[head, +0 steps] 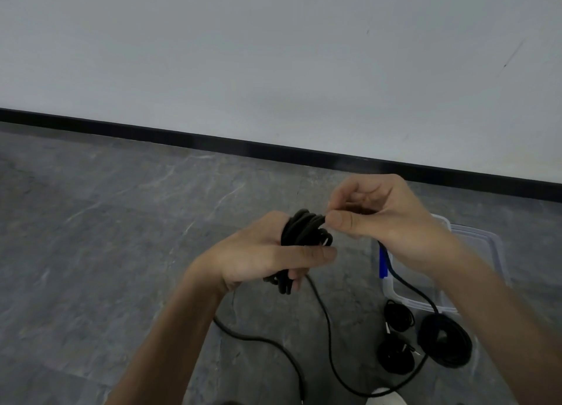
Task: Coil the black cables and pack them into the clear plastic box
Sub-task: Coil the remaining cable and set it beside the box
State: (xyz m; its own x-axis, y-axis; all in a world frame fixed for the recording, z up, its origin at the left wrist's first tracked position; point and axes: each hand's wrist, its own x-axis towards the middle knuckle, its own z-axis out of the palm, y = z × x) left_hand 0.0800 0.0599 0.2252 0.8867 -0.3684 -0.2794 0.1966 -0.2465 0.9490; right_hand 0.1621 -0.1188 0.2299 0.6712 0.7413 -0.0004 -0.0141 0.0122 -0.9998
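Note:
My left hand [258, 258] grips a bundle of coiled black cable [304, 231], the loops wrapped round its fingers, thumb stretched across them. My right hand [377, 219] pinches a strand of that cable at the top of the bundle. Loose cable [328, 328] trails from the bundle down to the floor in wide loops. The clear plastic box [474, 246] stands on the floor to the right, partly hidden behind my right forearm. Three finished black coils lie in front of it: a large one [445, 340], a medium one [395, 359] and a small one [399, 315].
The floor is grey marbled stone [121, 237]. A white wall with a black skirting board [273, 149] runs across the back. A blue latch [383, 264] shows on the box's left side. Something white [386, 400] sits at the bottom edge.

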